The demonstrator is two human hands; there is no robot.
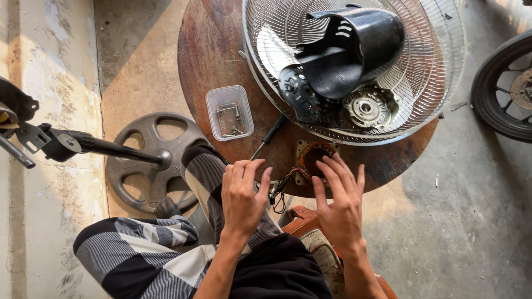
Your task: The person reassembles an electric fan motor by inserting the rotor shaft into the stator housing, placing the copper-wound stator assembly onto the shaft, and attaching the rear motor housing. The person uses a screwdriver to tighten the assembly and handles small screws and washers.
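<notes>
Round, worn brown wooden table (210, 55) over concrete floor. Near its front edge, square metal motor stator with copper winding (311, 158), just under right hand (339, 202). Left hand (242, 194) beside trailing wires (280, 191). Both hands spread open, holding nothing. Probably heavy, rigid; winding fragile, better gripped by metal frame.

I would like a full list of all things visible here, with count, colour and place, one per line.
round table: one, worn brown, centre
fan grille: one, silver wire, on table
motor housing: one, black, on grille
stator with copper winding: one, table's near edge
wires: dark bundle, between the hands
screwdriver: one, black handle, on table
plastic box: one, clear, holding screws
fan base: one, grey, on floor
wheel: one, black, right edge
left hand: open, by wires
right hand: open, fingers at stator
</notes>
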